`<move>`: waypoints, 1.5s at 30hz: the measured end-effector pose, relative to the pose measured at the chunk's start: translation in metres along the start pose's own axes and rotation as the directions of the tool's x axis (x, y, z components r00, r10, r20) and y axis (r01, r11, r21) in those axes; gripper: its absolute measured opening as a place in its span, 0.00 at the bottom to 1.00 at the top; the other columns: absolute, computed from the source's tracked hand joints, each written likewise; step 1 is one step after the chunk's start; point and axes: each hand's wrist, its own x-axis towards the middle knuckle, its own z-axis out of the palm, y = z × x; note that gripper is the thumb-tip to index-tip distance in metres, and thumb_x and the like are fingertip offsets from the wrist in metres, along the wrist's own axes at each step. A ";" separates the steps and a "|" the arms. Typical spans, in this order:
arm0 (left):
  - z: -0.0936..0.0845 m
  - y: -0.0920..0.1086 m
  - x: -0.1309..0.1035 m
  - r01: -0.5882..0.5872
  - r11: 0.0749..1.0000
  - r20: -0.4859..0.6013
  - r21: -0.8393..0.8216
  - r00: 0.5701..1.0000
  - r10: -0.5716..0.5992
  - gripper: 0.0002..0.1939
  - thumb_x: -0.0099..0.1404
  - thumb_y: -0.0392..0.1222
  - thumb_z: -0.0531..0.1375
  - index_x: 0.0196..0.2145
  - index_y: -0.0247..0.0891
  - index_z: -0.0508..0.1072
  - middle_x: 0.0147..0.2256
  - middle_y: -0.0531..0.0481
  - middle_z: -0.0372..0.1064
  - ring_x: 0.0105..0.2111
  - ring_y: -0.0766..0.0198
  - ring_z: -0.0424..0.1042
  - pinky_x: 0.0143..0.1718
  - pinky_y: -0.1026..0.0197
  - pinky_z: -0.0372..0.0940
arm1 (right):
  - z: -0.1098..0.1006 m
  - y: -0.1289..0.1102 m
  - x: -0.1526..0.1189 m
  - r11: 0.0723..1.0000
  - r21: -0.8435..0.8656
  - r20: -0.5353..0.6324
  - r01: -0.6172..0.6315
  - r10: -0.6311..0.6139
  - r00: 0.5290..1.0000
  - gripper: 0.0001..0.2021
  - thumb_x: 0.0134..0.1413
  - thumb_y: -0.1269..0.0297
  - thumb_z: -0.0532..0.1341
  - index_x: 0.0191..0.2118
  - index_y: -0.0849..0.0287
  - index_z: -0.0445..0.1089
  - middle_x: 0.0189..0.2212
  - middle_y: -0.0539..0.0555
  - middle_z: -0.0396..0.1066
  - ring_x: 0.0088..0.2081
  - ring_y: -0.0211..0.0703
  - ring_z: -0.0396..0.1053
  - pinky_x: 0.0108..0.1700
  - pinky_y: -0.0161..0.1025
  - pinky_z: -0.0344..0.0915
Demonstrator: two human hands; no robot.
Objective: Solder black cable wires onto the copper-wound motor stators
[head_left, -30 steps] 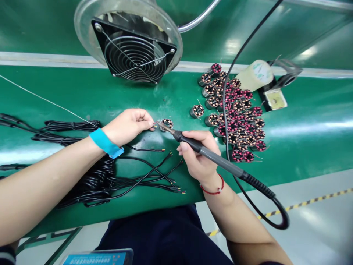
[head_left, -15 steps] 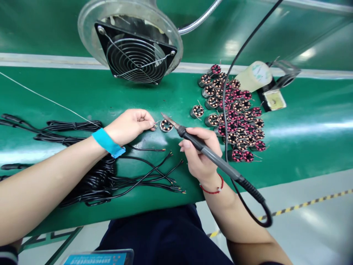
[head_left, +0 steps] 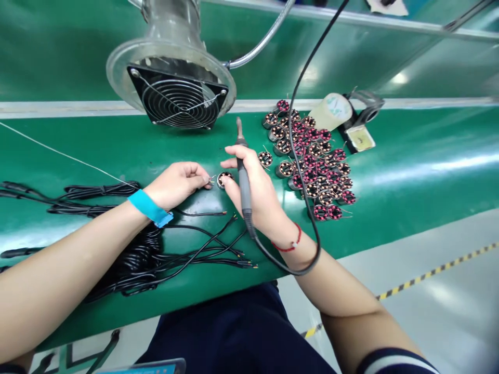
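My left hand [head_left: 185,179], with a blue band at the wrist, is closed in a pinch on thin wires [head_left: 211,181]; their short ends poke out past the fingertips. Just right of them a small motor stator [head_left: 222,177] with copper windings rests on the green bench, partly covered by my right thumb. My right hand [head_left: 255,189] keeps a soldering iron [head_left: 245,189] against its fingers, tip pointing up and away from the stator. Thumb and forefinger of that hand reach toward the stator; whether they grip it is hard to tell.
Several stators [head_left: 312,161] stand grouped at the right, beside an iron stand with a sponge [head_left: 360,138]. Black cables [head_left: 144,254] lie at the left and front. A fume extractor fan [head_left: 181,101] hangs at the back. The iron's cord [head_left: 291,119] crosses over the stators.
My right hand has turned the soldering iron upright, swinging its tip away from the stator, and its fingers have moved left to the stator. My left hand keeps its pinch.
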 end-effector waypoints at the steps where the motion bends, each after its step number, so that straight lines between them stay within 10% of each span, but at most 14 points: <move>1: 0.000 0.000 0.000 0.001 1.000 -0.002 -0.003 1.000 -0.001 0.08 0.52 0.45 0.60 0.25 0.37 0.71 0.15 0.58 0.54 0.19 0.68 0.52 0.24 0.64 0.49 | 0.005 0.002 0.001 1.000 -0.011 -0.017 0.001 -0.002 1.000 0.23 0.54 0.71 0.58 0.56 0.51 0.59 0.45 0.52 0.73 0.48 0.47 0.71 0.55 0.48 0.67; 30: 0.000 -0.005 -0.003 -0.017 0.972 -0.015 -0.233 1.000 0.014 0.04 0.51 0.36 0.60 0.27 0.35 0.67 0.22 0.55 0.63 0.14 0.77 0.49 0.16 0.69 0.41 | 0.032 0.020 -0.003 0.969 -0.126 -0.058 0.213 -0.221 0.973 0.21 0.58 0.71 0.56 0.57 0.55 0.60 0.37 0.48 0.75 0.43 0.45 0.65 0.51 0.44 0.59; 45: -0.005 -0.005 -0.014 -0.414 0.794 -0.043 0.444 0.876 0.480 0.07 0.60 0.42 0.58 0.30 0.38 0.73 0.29 0.53 0.70 0.28 0.67 0.64 0.32 0.63 0.59 | 0.031 0.020 -0.002 0.988 0.098 -0.105 0.122 -0.112 0.988 0.22 0.56 0.70 0.56 0.57 0.54 0.57 0.34 0.48 0.72 0.43 0.44 0.68 0.52 0.46 0.63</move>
